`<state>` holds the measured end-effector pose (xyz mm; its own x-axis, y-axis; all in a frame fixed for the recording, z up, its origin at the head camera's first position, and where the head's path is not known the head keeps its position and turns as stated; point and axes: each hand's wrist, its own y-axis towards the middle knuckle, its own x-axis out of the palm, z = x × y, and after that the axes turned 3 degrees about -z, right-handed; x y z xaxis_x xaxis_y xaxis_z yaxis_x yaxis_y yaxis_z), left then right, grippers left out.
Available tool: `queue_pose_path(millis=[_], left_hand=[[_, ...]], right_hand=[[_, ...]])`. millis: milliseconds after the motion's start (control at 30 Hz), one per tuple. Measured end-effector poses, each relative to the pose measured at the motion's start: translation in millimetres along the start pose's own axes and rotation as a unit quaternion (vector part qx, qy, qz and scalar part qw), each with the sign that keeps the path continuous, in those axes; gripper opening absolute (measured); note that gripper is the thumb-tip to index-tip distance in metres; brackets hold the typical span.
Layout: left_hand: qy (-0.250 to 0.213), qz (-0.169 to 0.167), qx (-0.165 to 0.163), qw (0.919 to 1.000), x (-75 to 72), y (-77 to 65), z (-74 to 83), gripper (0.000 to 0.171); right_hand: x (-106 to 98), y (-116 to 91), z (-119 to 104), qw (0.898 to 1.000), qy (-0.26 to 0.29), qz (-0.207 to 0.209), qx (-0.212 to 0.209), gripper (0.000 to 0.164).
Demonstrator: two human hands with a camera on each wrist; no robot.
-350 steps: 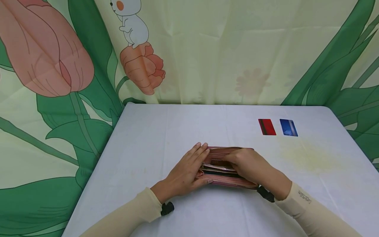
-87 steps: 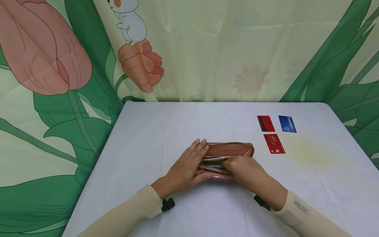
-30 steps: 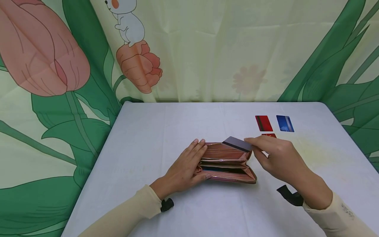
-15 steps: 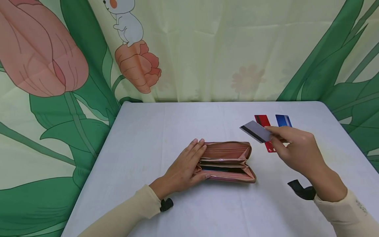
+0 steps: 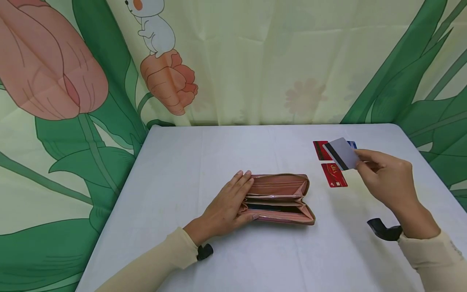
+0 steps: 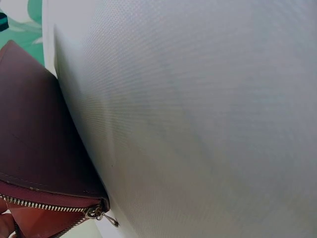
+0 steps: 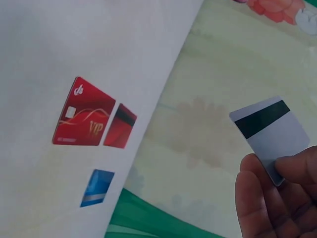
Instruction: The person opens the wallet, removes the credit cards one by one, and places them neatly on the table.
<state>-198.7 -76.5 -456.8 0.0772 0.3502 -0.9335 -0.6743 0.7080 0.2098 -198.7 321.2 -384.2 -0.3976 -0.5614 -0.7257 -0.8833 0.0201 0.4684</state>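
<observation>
My right hand pinches a grey bank card with a black magnetic stripe, thumb on one face. In the head view the card overlaps two cards lying on the table: a red card with a dark stripe and a blue card. A red VIP card lies just in front of them. My left hand, fingers straight, rests on the left end of an unzipped pink wallet that stands spread with its pockets upward. Something dark sits in its front pocket. The left wrist view shows the wallet's zipper.
A white cloth covers the table. Behind it hangs a printed curtain with flowers and leaves. Black wrist straps show at both cuffs.
The right hand has drawn the grey card out of the wallet and carried it right over the laid cards. The red VIP card was laid down earlier. The left hand stays on the wallet.
</observation>
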Motion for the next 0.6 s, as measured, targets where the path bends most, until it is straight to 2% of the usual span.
queue_pose_path(millis=[167, 267, 400, 600], left_hand=[[-0.009, -0.003, -0.004, 1.0000, -0.8, 0.2, 0.2, 0.090], [-0.012, -0.001, -0.004, 0.9999, -0.9, 0.0, 0.2, 0.090], [-0.011, 0.000, -0.004, 0.9999, 0.0, 0.6, -0.4, 0.090], [-0.010, -0.003, -0.010, 0.9999, 0.4, 0.5, 0.0, 0.090]], right_hand=[[-2.4, -0.5, 19.1, 0.997, -0.010, -0.017, 0.080, 0.035], [-2.8, -0.3, 31.1, 0.989, -0.017, -0.042, 0.142, 0.038], [-2.0, 0.1, 50.5, 0.971, -0.028, -0.084, 0.220, 0.042], [-1.6, 0.2, 82.2, 0.941, -0.013, -0.143, 0.307, 0.045]])
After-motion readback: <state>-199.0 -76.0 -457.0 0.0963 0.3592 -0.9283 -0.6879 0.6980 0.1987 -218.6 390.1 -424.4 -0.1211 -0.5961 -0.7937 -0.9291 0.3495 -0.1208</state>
